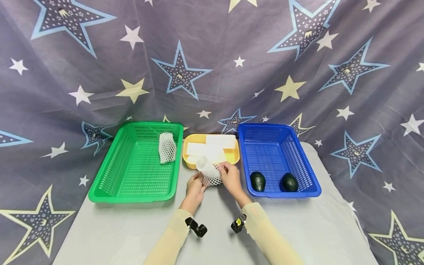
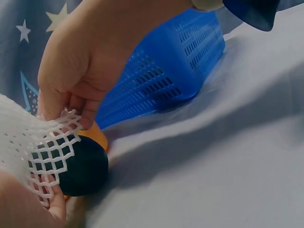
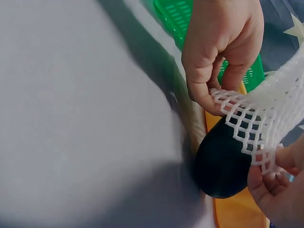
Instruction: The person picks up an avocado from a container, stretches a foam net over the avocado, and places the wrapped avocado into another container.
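Between both hands is a white foam net sleeve point(image 1: 212, 175), its open mesh rim drawn partly over a dark green avocado point(image 3: 221, 164). My left hand point(image 1: 195, 188) pinches one side of that rim with thumb and fingers. On the opposite side, my right hand point(image 1: 232, 179) pinches the mesh edge. The avocado's rounded end point(image 2: 88, 166) sticks out of the net in both wrist views; the rest is covered. In the head view the avocado is hidden behind the sleeve and hands.
A yellow tray point(image 1: 186, 162) holding several flat foam sleeves point(image 1: 221, 141) stands just beyond the hands. To its left, a green basket point(image 1: 132, 198) contains a net-covered item point(image 1: 167, 148). On the right, a blue basket point(image 1: 311, 176) holds two avocados point(image 1: 257, 181).
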`<move>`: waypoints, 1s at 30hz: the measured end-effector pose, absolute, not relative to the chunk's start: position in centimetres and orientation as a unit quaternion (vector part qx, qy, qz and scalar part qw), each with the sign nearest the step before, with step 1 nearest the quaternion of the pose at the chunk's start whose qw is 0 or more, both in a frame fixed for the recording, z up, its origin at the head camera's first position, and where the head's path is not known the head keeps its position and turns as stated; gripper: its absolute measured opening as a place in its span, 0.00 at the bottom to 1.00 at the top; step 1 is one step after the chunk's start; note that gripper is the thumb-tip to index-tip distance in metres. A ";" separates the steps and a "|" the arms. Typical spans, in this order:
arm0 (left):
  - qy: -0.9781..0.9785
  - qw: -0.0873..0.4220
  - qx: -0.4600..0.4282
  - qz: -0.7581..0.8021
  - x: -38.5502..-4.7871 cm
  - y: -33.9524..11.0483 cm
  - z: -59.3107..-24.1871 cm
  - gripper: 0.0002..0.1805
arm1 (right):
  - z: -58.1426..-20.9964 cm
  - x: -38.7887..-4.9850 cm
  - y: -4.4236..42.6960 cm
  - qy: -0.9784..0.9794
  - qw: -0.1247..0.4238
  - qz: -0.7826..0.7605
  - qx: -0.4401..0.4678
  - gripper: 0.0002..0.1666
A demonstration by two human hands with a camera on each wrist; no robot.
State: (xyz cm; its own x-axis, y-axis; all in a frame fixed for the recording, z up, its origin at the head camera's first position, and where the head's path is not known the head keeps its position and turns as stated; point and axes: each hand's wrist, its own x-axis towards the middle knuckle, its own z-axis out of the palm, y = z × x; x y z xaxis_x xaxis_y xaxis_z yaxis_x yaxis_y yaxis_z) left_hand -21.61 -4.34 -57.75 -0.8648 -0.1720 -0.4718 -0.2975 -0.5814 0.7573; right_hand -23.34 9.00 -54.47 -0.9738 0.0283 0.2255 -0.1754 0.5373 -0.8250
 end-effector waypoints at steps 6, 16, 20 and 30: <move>0.454 0.043 -0.254 0.853 -21.7 -4.0 -57.5 0.27 | -55.0 -23.1 9.1 -0.873 0.130 0.469 0.017 0.04; 0.474 0.020 -0.241 0.847 -22.6 -3.2 -59.0 0.24 | -55.5 -23.3 8.9 -0.872 0.135 0.467 -0.044 0.06; 0.481 0.023 -0.244 0.842 -22.7 -2.9 -58.8 0.22 | -55.5 -23.3 9.0 -0.874 0.148 0.460 -0.053 0.05; 0.485 0.075 -0.220 0.843 -22.9 -2.7 -58.1 0.21 | -56.0 -23.3 9.7 -0.866 0.150 0.473 -0.057 0.04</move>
State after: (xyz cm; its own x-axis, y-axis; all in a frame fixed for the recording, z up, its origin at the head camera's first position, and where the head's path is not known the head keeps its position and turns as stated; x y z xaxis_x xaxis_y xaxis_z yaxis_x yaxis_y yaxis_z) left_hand -22.88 -2.68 -58.08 -0.8921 -0.0862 -0.4436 -0.3401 -0.5185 0.7846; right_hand -23.25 9.67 -56.00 -0.9485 0.2406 0.2061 -0.0435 0.5453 -0.8371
